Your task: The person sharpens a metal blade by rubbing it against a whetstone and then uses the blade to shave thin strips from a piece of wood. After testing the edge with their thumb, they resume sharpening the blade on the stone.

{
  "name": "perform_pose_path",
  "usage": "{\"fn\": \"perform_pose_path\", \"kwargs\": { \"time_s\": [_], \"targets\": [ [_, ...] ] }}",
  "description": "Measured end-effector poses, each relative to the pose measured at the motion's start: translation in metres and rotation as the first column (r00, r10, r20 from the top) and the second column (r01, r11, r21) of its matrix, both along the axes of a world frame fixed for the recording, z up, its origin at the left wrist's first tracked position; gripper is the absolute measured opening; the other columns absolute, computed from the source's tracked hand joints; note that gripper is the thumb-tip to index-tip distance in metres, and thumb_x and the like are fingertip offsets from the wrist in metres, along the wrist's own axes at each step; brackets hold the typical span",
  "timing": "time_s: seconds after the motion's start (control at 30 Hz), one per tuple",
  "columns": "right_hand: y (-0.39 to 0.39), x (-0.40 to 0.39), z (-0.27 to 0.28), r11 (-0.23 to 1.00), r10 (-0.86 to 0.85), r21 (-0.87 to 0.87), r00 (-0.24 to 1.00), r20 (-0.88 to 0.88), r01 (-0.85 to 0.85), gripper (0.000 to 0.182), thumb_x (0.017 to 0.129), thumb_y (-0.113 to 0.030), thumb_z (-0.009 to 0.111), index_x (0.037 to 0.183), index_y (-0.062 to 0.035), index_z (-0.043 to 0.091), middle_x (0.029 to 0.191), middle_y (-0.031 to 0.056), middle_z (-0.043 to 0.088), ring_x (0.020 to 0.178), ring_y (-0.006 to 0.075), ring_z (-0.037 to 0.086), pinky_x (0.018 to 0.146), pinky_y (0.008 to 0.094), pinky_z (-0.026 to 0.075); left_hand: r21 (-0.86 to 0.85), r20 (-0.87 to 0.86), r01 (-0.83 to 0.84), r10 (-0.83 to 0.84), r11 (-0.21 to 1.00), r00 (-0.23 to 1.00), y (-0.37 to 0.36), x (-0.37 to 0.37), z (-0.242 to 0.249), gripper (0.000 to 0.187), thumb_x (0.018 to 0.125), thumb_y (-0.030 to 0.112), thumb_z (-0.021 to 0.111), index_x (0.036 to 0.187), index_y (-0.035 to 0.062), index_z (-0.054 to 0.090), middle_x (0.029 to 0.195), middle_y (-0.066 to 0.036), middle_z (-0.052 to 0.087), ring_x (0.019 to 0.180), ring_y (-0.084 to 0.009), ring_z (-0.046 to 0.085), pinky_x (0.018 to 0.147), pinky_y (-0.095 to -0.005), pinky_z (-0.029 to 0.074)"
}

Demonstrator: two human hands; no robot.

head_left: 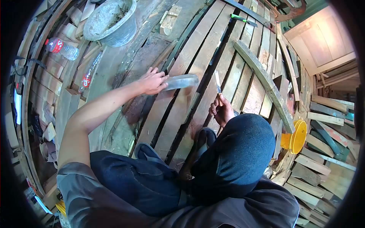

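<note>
My left hand (pixel 154 81) is stretched out over the wooden slats (pixel 194 68), its fingers closed round the end of a grey, elongated object (pixel 181 81) that is smeared by motion. Close to my raised knee, my right hand (pixel 221 111) grips a slim tool (pixel 218 81) by its wooden handle. The tool's pale flat blade points away from me, to the right of the grey object and apart from it.
A curved wooden beam (pixel 264 81) lies across the slats on the right. Farther off are a green-handled tool (pixel 243 19) and a long metal blade (pixel 249 13). A grey tub (pixel 121 35) and plastic bottles (pixel 62 48) stand or lie left; a yellow bucket (pixel 298 136) is right, beside wood offcuts (pixel 308 174).
</note>
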State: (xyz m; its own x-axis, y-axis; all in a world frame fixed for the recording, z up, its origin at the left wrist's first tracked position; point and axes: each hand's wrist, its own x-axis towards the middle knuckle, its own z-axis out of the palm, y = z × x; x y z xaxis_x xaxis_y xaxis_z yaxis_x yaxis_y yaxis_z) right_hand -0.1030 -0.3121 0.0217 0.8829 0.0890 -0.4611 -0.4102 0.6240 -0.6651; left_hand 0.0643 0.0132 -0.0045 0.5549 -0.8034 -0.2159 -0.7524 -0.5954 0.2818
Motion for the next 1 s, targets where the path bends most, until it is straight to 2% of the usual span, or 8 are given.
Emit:
{"fn": "perform_pose_path", "kwargs": {
  "time_s": [0.07, 0.17, 0.33, 0.53, 0.73, 0.8, 0.97, 1.0],
  "targets": [
    [-0.003, -0.001, -0.004, 1.000, 0.031, 0.003, 0.999, 0.033, -0.031, 0.031, 0.096, -0.038, 0.054, 0.081, -0.0117, 0.047, 0.064, 0.0017, 0.045, 0.056, 0.0178, 0.048, 0.056, 0.0338, 0.039, -0.113, -0.066, -0.171, 0.164, 0.979, 0.984, 0.005, -0.002, -0.007, 0.044, 0.097, 0.039, 0.045, 0.123, 0.0062, 0.060, 0.122, -0.014, 0.058, 0.114, -0.0390, 0.052, 0.095, -0.0530, 0.037],
    [-0.001, -0.002, -0.005, 1.000, 0.010, -0.009, 1.000, 0.013, -0.010, 0.031, 0.096, -0.038, 0.054, 0.081, -0.0109, 0.048, 0.064, 0.0017, 0.045, 0.055, 0.0179, 0.047, 0.056, 0.0337, 0.039, -0.052, -0.202, -0.337, 0.321, 0.940, 0.925, 0.009, 0.014, -0.015, 0.039, 0.097, 0.039, 0.046, 0.113, 0.0080, 0.063, 0.119, -0.012, 0.059, 0.113, -0.0374, 0.052, 0.096, -0.0508, 0.037],
    [0.007, -0.001, 0.002, 0.999, -0.015, -0.037, 1.000, -0.009, 0.015, 0.032, 0.096, -0.037, 0.054, 0.080, -0.0099, 0.049, 0.063, 0.0021, 0.046, 0.055, 0.0182, 0.047, 0.056, 0.0339, 0.039, -0.163, 0.092, -0.150, 0.166, 0.975, 0.982, 0.009, -0.009, -0.001, 0.055, 0.089, 0.050, 0.057, 0.118, 0.0035, 0.054, 0.110, -0.019, 0.061, 0.104, -0.0367, 0.056, 0.094, -0.0510, 0.037],
    [0.005, -0.002, -0.006, 0.999, 0.010, -0.037, 1.000, -0.006, -0.011, 0.031, 0.096, -0.036, 0.053, 0.080, -0.0098, 0.050, 0.063, 0.0025, 0.047, 0.055, 0.0181, 0.047, 0.056, 0.0344, 0.039, -0.155, 0.022, -0.113, 0.118, 0.982, 0.993, 0.015, 0.012, -0.011, 0.057, 0.088, 0.053, 0.058, 0.114, 0.0017, 0.057, 0.100, -0.018, 0.064, 0.100, -0.0339, 0.058, 0.089, -0.0490, 0.039],
    [0.010, -0.005, 0.001, 1.000, -0.003, -0.010, 1.000, -0.013, 0.003, 0.028, 0.096, -0.034, 0.054, 0.082, -0.0104, 0.050, 0.065, 0.0023, 0.048, 0.055, 0.0175, 0.047, 0.056, 0.0340, 0.039, -0.085, -0.605, -0.273, 0.168, 0.958, 0.778, 0.003, 0.005, -0.002, 0.056, 0.096, 0.053, 0.047, 0.100, 0.0016, 0.067, 0.091, -0.018, 0.068, 0.096, -0.0338, 0.063, 0.085, -0.0440, 0.045],
    [0.012, -0.005, 0.004, 1.000, -0.004, -0.022, 0.999, -0.040, 0.003, 0.028, 0.096, -0.033, 0.054, 0.081, -0.0104, 0.050, 0.063, 0.0023, 0.047, 0.055, 0.0176, 0.047, 0.055, 0.0339, 0.039, -0.018, -0.624, -0.304, 0.227, 0.952, 0.748, 0.003, -0.003, -0.009, 0.056, 0.096, 0.051, 0.047, 0.099, -0.0006, 0.068, 0.097, -0.020, 0.069, 0.101, -0.0352, 0.063, 0.090, -0.0427, 0.046],
    [0.014, -0.003, 0.000, 1.000, 0.013, -0.006, 0.999, -0.046, -0.013, 0.030, 0.096, -0.034, 0.055, 0.080, -0.0094, 0.050, 0.060, 0.0031, 0.046, 0.054, 0.0185, 0.047, 0.055, 0.0340, 0.039, 0.316, -0.293, -0.103, 0.201, 0.943, 0.935, 0.000, 0.004, -0.007, 0.053, 0.093, 0.052, 0.051, 0.101, 0.0017, 0.068, 0.095, -0.019, 0.070, 0.091, -0.0367, 0.067, 0.079, -0.0457, 0.052],
    [0.015, -0.002, 0.001, 1.000, 0.020, -0.010, 0.998, -0.054, -0.020, 0.030, 0.096, -0.034, 0.054, 0.080, -0.0092, 0.050, 0.060, 0.0033, 0.046, 0.054, 0.0186, 0.047, 0.055, 0.0340, 0.039, 0.267, -0.256, -0.155, 0.225, 0.951, 0.940, 0.000, 0.004, -0.002, 0.056, 0.089, 0.054, 0.056, 0.092, -0.0003, 0.068, 0.083, -0.021, 0.070, 0.082, -0.0389, 0.068, 0.074, -0.0486, 0.053]
  ]
}}
